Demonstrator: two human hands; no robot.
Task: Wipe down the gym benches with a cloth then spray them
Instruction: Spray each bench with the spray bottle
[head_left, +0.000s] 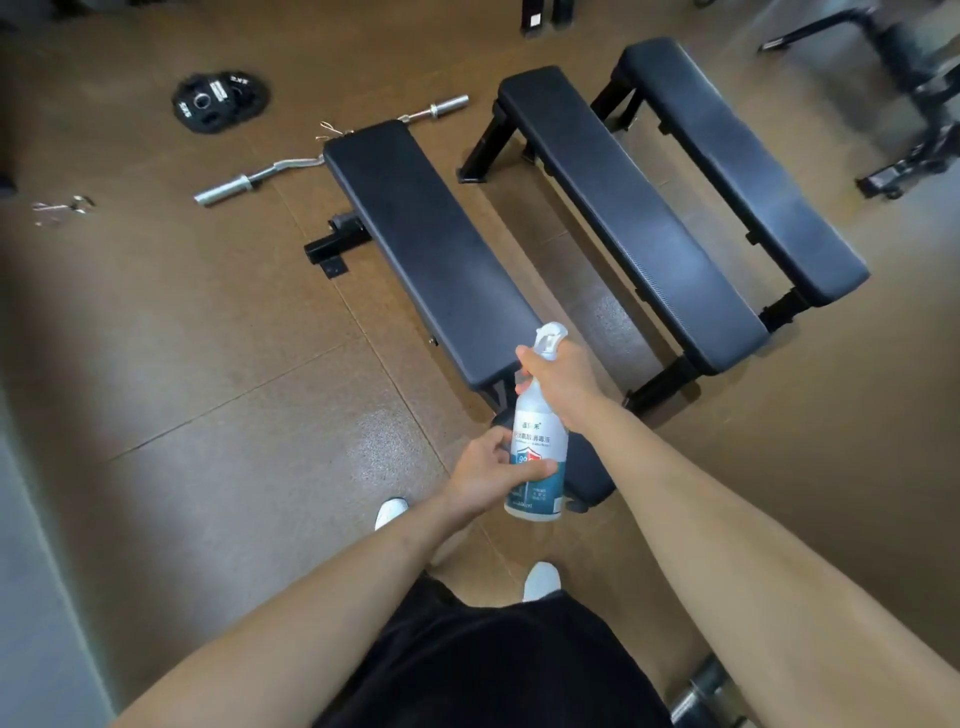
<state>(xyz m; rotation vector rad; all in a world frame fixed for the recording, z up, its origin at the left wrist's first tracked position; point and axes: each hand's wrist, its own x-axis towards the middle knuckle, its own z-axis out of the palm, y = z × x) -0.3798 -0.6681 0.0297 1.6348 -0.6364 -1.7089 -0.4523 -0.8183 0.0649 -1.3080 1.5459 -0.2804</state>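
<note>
The right hand (558, 384) has its grip closed round the neck of a white plastic spray bottle (540, 426) with a blue-and-white label, fingers curled just under the white trigger head (550, 338). The left hand (488, 475) has its grip wrapped round the bottle's lower body, thumb across the label. The bottle stands nearly upright at lower centre of the frame, held in the air in front of the near end of the left bench (415, 234), a long black padded gym bench running up toward the centre. Just beside it, to the right, lies the middle bench (623, 208), and beyond that the right bench (737, 166), both black, padded, on black metal legs, and set parallel. Behind the left bench's far end a silver curl bar (260, 176) lies on the brown rubber-tiled floor (208, 364). Black weight plates (221, 101) sit at upper left. Two white shoes (390, 512) and black shorts (493, 665) show at the bottom.
</note>
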